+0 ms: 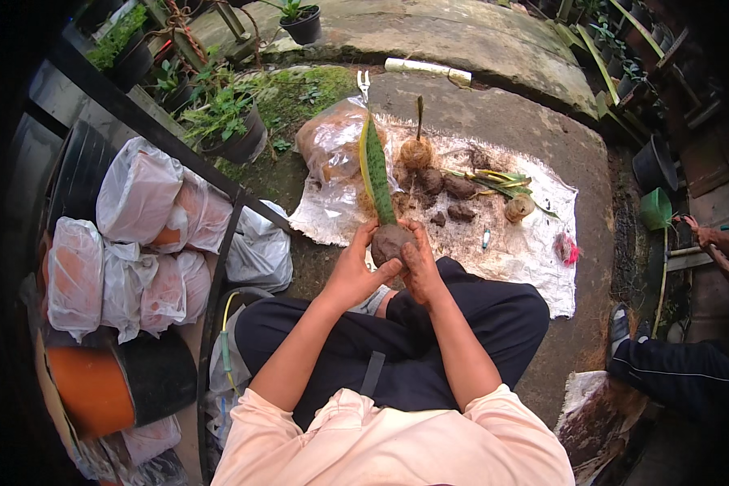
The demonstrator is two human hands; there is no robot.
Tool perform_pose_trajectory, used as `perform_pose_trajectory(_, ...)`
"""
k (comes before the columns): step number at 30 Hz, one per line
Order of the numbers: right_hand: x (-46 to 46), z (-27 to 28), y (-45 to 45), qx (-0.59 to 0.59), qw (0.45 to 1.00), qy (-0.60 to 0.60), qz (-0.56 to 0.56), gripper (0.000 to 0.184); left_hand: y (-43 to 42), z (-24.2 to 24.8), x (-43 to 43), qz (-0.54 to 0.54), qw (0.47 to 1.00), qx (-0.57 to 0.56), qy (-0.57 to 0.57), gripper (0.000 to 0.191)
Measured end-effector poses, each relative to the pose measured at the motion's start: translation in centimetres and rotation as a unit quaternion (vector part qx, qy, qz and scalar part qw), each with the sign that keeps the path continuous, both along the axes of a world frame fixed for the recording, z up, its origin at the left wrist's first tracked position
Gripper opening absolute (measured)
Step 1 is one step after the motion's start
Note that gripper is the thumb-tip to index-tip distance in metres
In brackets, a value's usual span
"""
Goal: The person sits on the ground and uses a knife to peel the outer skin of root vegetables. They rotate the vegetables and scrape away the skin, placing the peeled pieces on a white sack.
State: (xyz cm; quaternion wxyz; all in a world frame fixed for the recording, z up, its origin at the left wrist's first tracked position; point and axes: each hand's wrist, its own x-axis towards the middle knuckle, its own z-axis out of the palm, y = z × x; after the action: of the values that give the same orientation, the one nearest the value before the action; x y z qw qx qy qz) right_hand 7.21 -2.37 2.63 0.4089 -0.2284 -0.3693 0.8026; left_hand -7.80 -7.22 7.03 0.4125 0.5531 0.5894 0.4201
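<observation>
Between my left hand (362, 265) and my right hand (421, 265), both cupped around it, is a ball of dark soil (392, 245). A long snake plant leaf (376, 167), green with a yellow edge, rises from it. Beyond lies a white woven sack (522, 243) with dark soil lumps (460, 186), cut leaves (510, 182) and a fibre-wrapped ball with a short leaf (416, 153). A roll of twine (519, 208) and a small white and green tube (486, 238) lie at its right. A clear plastic bag (334, 143) of brown material stands at the left.
White-bagged orange pots (140, 194) stand on a rack at the left, behind a dark metal bar (140, 112). A small fork (364, 84) and a white pipe (427, 69) lie beyond the sack. At the far right, another person's hand (698, 231) is near a green pot (655, 208).
</observation>
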Motion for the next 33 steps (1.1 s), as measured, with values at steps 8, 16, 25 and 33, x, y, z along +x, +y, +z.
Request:
perform_pose_trajectory(8, 1.0, 0.6, 0.3, 0.018, 0.998, -0.023, 0.059, 0.065, -0.6, -1.1, 1.0, 0.005, 0.999, 0.03, -0.025, 0.079)
perform_pose_trajectory(16, 0.2, -0.1, 0.4, -0.017, 0.999, 0.036, -0.008, 0.054, -0.6, -1.2, 1.1, -0.055, 0.97, 0.105, 0.21, 0.075)
perform_pose_trajectory(25, -0.4, -0.3, 0.4, 0.042, 0.995, -0.033, -0.084, 0.062, 0.6, -0.5, 2.0, 0.078, 0.987, 0.082, -0.111, 0.064)
perform_pose_trajectory(33, -1.8, 2.9, -2.6, 0.277, 0.922, -0.271, -0.014, 0.045, 1.1, -2.6, -0.9, 0.3, 0.853, -0.006, -0.427, 0.066)
